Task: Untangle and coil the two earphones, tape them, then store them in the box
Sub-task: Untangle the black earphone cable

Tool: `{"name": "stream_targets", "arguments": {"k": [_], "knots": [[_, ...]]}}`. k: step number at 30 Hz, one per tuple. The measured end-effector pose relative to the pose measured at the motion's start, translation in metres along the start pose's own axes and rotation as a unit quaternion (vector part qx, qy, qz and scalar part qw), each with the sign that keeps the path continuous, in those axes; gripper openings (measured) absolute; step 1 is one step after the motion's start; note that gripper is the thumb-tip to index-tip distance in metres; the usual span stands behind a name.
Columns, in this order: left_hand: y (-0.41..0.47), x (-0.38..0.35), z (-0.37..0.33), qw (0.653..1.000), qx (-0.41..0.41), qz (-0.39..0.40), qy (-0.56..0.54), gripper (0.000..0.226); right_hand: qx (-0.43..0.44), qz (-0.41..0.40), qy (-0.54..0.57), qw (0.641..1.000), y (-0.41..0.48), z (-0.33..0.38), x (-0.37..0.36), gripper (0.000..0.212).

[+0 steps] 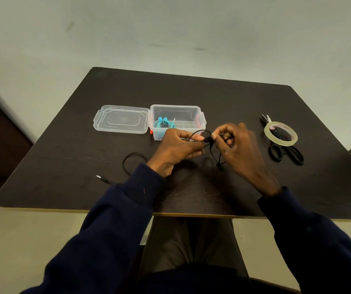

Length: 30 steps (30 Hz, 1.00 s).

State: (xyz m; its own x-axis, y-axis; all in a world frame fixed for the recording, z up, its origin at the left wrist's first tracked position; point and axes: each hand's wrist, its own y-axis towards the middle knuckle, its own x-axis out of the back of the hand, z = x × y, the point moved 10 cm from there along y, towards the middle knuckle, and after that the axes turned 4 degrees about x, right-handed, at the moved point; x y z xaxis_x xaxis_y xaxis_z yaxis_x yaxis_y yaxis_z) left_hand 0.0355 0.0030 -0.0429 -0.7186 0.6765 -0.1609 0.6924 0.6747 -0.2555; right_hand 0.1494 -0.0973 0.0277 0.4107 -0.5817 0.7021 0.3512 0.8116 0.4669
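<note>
the black earphone (198, 132) is hard to follow against the dark table (85, 134). its thin cable shows clearly only where it arcs over the fingers and where it loops on the tabletop to the left of the left wrist. its plug (101, 177) lies on the table beyond that loop, near the front edge. part of the cable runs behind the dark blue sleeves and is hidden. a short length with a small dark piece hangs below the right hand (241, 149), and i cannot tell whether that piece is an earbud or a control. the scissors (288, 153) lie well to the right with the tape roll (280, 143) resting on top of them, covering much of the blades.

the left hand (178, 148) has its fingers curled and pinches the cable between thumb and fingers. the right hand, just beside it, is also curled, thumb and forefinger nipping the cable where it bunches between the two hands. both hands are held just above the table in front of the box (176, 107).

the box stands open mid-table, its lid (121, 118) lying flat beside it on the left. the blue earphone (162, 123) sits inside, coiled at the left end.
</note>
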Motion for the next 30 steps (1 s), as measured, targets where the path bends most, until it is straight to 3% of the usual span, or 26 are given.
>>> {"name": "stream_targets", "arguments": {"k": [9, 15, 18, 23, 30], "knots": [[-0.002, -0.018, 0.011, 0.981, 0.072, 0.061, -0.171, 0.006, -0.151, 0.028, 0.283, 0.947, -0.003, -0.026, -0.016, 0.010], [-0.001, -0.014, 0.008, 0.983, 0.044, 0.060, -0.167, 0.011, -0.270, 0.095, 0.461, 0.840, -0.013, -0.042, -0.039, 0.018], [-0.002, -0.015, 0.008, 0.980, 0.056, 0.059, -0.183, 0.014, -0.278, 0.104, 0.516, 0.803, -0.012, -0.041, -0.042, 0.037], [-0.002, -0.013, 0.011, 0.974, 0.054, 0.033, -0.218, 0.019, -0.253, 0.100, 0.402, 0.874, -0.012, -0.043, -0.035, 0.019], [-0.004, -0.008, 0.007, 0.990, -0.002, -0.005, -0.142, 0.013, -0.149, 0.092, 0.201, 0.964, -0.003, -0.022, -0.014, 0.039]]}}
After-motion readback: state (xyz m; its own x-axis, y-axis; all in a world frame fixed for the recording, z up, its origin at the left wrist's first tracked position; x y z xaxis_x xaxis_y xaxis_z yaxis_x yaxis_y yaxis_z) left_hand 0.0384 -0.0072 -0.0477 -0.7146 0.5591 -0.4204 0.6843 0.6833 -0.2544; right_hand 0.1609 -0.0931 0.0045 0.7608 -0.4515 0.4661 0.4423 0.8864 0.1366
